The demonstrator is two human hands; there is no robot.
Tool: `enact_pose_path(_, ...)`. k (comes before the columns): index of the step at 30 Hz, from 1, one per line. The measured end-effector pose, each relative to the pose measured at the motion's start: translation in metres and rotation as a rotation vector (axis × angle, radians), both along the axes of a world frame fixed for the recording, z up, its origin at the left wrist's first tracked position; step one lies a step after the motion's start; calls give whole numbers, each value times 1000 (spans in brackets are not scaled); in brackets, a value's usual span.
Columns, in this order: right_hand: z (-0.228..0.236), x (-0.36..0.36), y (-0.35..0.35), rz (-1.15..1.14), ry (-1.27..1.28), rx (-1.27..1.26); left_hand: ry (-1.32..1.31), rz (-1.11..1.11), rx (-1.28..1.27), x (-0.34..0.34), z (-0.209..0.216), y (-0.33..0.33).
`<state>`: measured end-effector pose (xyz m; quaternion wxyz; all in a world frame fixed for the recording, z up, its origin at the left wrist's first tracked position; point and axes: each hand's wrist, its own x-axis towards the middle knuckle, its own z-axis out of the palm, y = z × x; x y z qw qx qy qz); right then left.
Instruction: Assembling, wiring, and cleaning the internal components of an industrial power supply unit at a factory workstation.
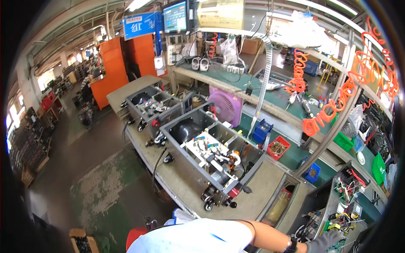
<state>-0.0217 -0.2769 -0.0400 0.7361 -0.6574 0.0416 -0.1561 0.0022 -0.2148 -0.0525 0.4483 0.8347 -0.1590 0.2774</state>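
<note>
My left arm, in a pale sleeve, reaches from the lower edge toward the lower right. A black band (291, 245) circles its wrist. My left hand (322, 242), in a grey glove, is at the wiring inside a dark metal housing (317, 202). Its fingers blend into the wires and parts there, so their grip is unclear. Close by the fingertips are a green circuit board (338, 244) and a yellow-green part (334, 226). Coloured wires (349, 219) and a boxy component (355, 209) lie just beyond. My right hand is out of view.
Two grey wheeled frames (219, 184) with parts inside stand on the worktable (185, 195). Metal rails (273, 198) cross it before the housing. Behind are a purple fan (226, 106), a red bin (278, 147), blue bins (262, 130) and orange coiled hoses (298, 69).
</note>
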Motion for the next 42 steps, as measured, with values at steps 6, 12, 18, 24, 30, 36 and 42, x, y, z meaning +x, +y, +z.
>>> enact_pose_path(6, -11, 2, -36, -12, -20, 45, 84, -29, -190, -23, -9, -50)
enact_pose_path(12, -65, 50, -119, -60, -66, 359, -178, 375, -522, -79, 51, 10)
enact_pose_path(18, -67, 54, -152, -6, -193, 570, -86, 219, -455, -76, 48, 23)
enact_pose_path(24, -79, 35, -153, 53, -141, 566, -187, 266, -406, -62, 41, 40)
enact_pose_path(30, -76, 22, -109, -47, -116, 490, -161, 354, -300, -57, 44, 78)
enact_pose_path(36, -74, 6, -93, -73, -118, 434, -159, 320, -275, -49, 42, 94)
enact_pose_path(42, -72, -5, -86, -240, -39, 219, -181, 270, -282, -39, 45, 109)
